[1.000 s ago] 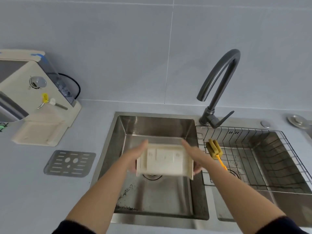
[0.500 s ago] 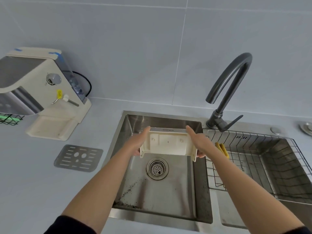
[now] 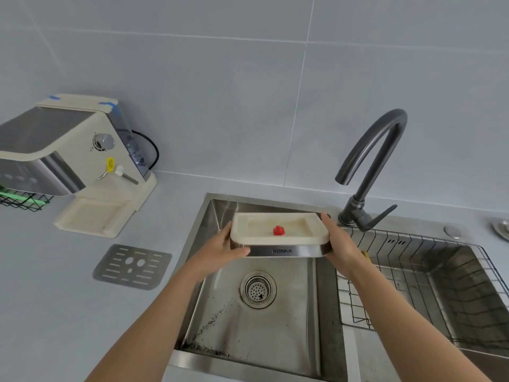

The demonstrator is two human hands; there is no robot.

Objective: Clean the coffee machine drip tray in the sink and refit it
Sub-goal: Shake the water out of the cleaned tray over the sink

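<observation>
I hold the cream drip tray (image 3: 279, 235) level above the left sink basin (image 3: 264, 321), open side up, its steel front facing me and a small red float showing inside. My left hand (image 3: 220, 248) grips its left end and my right hand (image 3: 340, 244) grips its right end. The cream and steel coffee machine (image 3: 68, 158) stands on the counter at the left, its base slot bare. The tray's perforated metal grate (image 3: 132, 267) lies flat on the counter between the machine and the sink.
A dark curved tap (image 3: 369, 172) rises behind the sink divider. The right basin holds a wire rack (image 3: 413, 277) with a yellow brush mostly hidden behind my right wrist. Dark grounds speckle the left basin floor near the drain (image 3: 258, 289). A black wire basket (image 3: 22, 199) sits at the far left.
The tray has been turned from bottom-up to open side up and raised above the basin. The view has shifted up and to the left.
</observation>
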